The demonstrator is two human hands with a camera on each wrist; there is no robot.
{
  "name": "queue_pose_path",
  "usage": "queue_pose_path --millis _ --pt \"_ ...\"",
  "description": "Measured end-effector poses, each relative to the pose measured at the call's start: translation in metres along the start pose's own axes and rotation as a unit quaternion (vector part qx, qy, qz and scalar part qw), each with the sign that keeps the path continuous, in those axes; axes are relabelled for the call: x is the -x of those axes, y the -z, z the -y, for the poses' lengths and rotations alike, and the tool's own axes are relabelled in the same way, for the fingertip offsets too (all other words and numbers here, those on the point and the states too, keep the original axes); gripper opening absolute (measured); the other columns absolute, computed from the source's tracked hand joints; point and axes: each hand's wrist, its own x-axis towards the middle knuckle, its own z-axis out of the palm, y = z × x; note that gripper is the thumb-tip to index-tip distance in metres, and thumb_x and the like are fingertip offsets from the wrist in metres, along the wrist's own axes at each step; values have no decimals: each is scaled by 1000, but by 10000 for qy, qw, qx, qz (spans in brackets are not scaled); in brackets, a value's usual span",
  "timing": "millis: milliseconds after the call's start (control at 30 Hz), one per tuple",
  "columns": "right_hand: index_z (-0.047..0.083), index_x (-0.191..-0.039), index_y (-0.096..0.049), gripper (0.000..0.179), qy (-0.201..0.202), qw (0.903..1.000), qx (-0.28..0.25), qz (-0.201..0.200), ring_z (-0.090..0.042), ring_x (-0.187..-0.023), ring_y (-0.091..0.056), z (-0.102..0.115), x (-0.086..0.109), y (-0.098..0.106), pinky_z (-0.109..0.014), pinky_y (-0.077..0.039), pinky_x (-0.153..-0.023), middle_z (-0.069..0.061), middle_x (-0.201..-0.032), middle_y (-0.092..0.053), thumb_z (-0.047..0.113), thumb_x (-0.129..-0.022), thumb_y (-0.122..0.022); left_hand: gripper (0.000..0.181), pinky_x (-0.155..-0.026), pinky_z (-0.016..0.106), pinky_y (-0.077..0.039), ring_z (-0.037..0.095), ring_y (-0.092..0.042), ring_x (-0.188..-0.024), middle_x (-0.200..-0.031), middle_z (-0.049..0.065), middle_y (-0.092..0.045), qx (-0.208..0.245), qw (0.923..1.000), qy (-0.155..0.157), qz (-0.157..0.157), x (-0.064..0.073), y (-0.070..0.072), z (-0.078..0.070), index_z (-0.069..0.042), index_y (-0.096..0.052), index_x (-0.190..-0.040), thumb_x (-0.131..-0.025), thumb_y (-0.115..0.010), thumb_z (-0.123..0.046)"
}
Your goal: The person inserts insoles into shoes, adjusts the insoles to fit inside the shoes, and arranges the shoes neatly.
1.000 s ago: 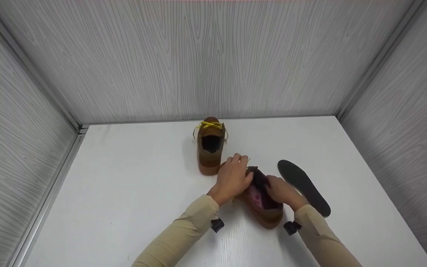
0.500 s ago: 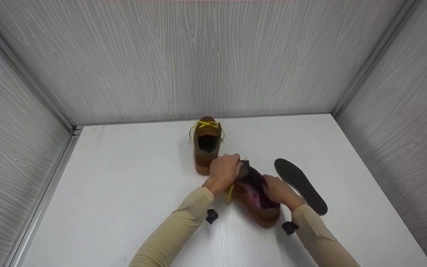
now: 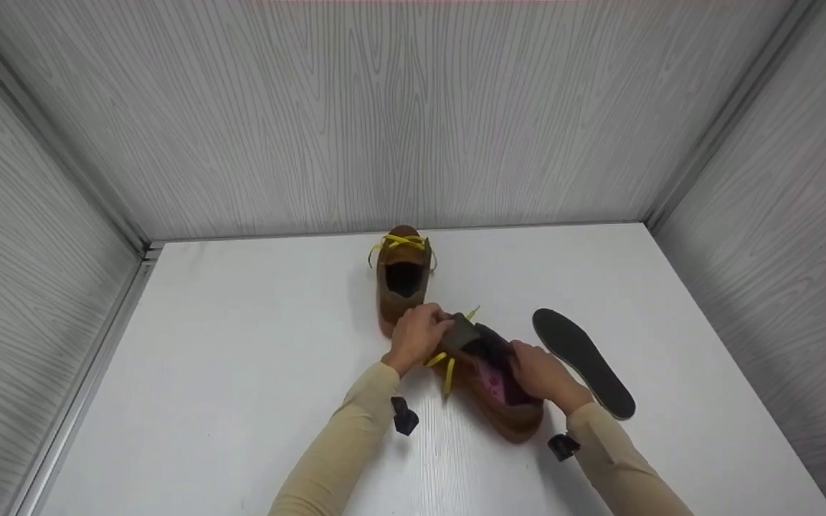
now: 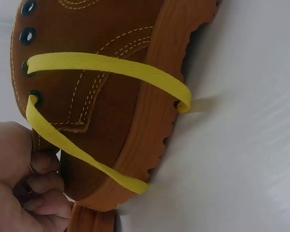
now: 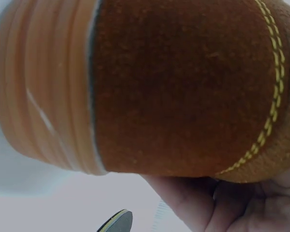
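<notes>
A brown shoe [image 3: 485,394] with yellow laces lies at an angle on the white table, its heel toward me and pink lining showing inside. Its dark tongue [image 3: 461,333] is folded toward the toe. My left hand [image 3: 416,335] pinches the front of the shoe near the tongue; in the left wrist view, curled fingers [image 4: 43,186] sit at the lacing edge, and what exactly they pinch is partly hidden. My right hand [image 3: 542,369] grips the right side of the opening. The right wrist view shows the heel [image 5: 183,87] close up, the hand behind it.
A second brown shoe [image 3: 404,279], also yellow-laced, stands upright behind, close to my left hand. On the right lies a dark insole [image 3: 585,362]. Grey wood-grain walls [image 3: 399,115] enclose the table [image 3: 255,373] at the back and sides.
My left hand has moved left and slightly down from the lacing area toward the toe, and the tongue now shows folded forward. Loose yellow lace ends have come into view. The right hand keeps its grip.
</notes>
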Motion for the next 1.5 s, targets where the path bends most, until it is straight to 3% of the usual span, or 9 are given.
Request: queue_pose_path --millis 367,533,667,733,800,1000,1200,1333,1500 --pt "1 -86 -54 11 -99 9999 28 -52 -26 -66 -54 5 -5 -4 -48 -47 -63 -11 -73 -56 7 -95 -51 26 -55 30 -39 14 -51 -62 -72 -1 -56 321 9989 130 -312 6 -1 7 -10 -50 -95 -90 -67 -29" --pt "1 -86 -53 12 -29 9999 66 -75 -28 -66 -56 6 -6 -5 -49 -46 -60 -12 -73 -55 7 -95 -50 26 -52 29 -33 12 -45 -60 -70 -3 -45 579 9894 361 -1283 23 -3 6 -13 -42 -90 -95 -57 -33" --pt "1 -87 -53 11 -83 9998 160 -79 -32 -68 -59 4 -6 -4 -49 -47 -61 -12 -73 -56 7 -95 -50 27 -49 27 -32 10 -42 -56 -65 -6 -43 395 9810 -313 -1875 46 -2 -12 -16 -44 -77 -95 -55 -32" --pt "1 -88 -54 10 -161 9997 167 -65 -30 -68 -60 3 -7 -3 -48 -47 -61 -12 -74 -57 7 -95 -49 31 -47 26 -31 9 -40 -52 -60 -8 -42 242 9810 -698 -1795 57 -3 -24 -18 -47 -69 -94 -56 -34" --pt "1 -89 -55 11 -255 9995 185 -77 -29 -68 -59 2 -9 -3 -48 -48 -62 -12 -75 -58 9 -96 -49 38 -45 25 -30 6 -40 -50 -55 -11 -42 85 9846 -803 -1547 66 -7 -33 -20 -49 -62 -93 -56 -41" --pt "0 -92 -57 15 -297 9994 184 -18 -29 -69 -60 3 -13 -6 -48 -48 -62 -15 -79 -61 11 -97 -48 56 -48 26 -32 6 -41 -51 -49 -12 -39 -389 9975 65 -585 78 -23 -39 -22 -50 -52 -82 -53 -70" --pt "0 -90 -57 16 -59 10000 46 42 -35 -76 -62 3 -16 -8 -51 -48 -66 -17 -81 -61 12 -96 -48 41 -48 27 -32 7 -39 -53 -51 -11 -38 -291 9988 318 -229 79 -28 -34 -18 -52 -55 -79 -66 -48" --pt "1 -93 -59 17 52 9993 -283 228 -27 -76 -60 -1 -19 -3 -48 -47 -69 -13 -84 -62 14 -97 -48 34 -47 26 -31 7 -39 -52 -52 -10 -39 -263 9990 342 -108 78 -26 -36 -18 -53 -57 -78 -67 -40" --pt "4 -123 -58 36 396 9843 -1394 1004 -20 -89 -58 -15 -21 10 -43 -47 -80 -7 -105 -63 28 -97 -54 33 -46 27 -32 8 -40 -52 -53 -9 -40 -436 9985 318 -68 74 -22 -38 -18 -53 -60 -81 -65 -41"
